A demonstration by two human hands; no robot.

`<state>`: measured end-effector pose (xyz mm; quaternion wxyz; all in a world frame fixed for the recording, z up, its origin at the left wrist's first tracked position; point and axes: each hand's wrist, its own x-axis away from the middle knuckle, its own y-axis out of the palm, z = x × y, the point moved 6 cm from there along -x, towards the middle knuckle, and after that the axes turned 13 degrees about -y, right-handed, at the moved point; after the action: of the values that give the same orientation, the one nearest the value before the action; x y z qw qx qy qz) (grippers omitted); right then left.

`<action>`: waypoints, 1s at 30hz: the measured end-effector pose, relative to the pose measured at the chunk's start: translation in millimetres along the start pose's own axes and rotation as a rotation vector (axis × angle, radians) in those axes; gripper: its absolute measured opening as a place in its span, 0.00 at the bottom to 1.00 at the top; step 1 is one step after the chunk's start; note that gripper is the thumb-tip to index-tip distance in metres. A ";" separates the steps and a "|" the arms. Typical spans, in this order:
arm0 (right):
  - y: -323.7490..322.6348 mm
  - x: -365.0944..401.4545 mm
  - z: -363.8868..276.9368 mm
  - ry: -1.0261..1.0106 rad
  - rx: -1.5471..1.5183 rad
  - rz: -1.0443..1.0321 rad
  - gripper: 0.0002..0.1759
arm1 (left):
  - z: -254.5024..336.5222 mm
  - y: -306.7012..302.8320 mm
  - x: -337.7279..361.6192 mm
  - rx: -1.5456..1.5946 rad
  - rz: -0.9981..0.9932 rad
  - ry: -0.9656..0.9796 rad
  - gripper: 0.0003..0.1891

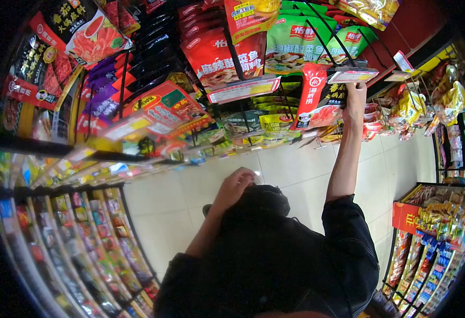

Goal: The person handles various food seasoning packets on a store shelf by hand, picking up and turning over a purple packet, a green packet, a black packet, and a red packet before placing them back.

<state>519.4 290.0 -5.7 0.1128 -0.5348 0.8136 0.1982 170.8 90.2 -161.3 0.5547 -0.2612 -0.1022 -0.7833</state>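
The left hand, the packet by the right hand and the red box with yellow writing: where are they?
Left hand [234, 185]: head view, back of hand.
Packet [312, 95]: head view, red left strip.
Red box [402, 213]: head view, side with writing.

I see a shop aisle through a rounded view whose corners go black. Below me lies a floor [296, 172] of large, pale, glossy tiles with thin joints, brightly lit. On the left of my view, tall shelving [84, 238] curves down in close rows of colourful packaged goods, its dark edge upright against the tiles. On the right, I make out another shelving unit [420, 265] packed with small packets, and above it a red display box [405, 216] with yellow lettering. A dark red panel [418, 18] shows at the upper right, beside a yellow strip [444, 54]. The farthest edges are too dark to read.
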 end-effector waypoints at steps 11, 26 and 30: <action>8.6 7.3 -10.0 -0.037 0.043 0.033 0.19 | -0.4 -7.2 -2.8 -0.020 -0.010 -0.010 0.10; -13.1 -10.1 14.3 -0.137 0.006 0.081 0.13 | -6.0 -21.4 -0.1 0.057 0.051 0.083 0.09; -1.7 4.4 -1.5 -0.153 0.002 0.097 0.14 | -11.2 -18.1 -5.5 0.054 0.032 0.075 0.09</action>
<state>519.3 285.1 -6.5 0.1653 -0.4781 0.8277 0.2429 152.2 96.3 -171.3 0.5775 -0.2181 -0.0982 -0.7806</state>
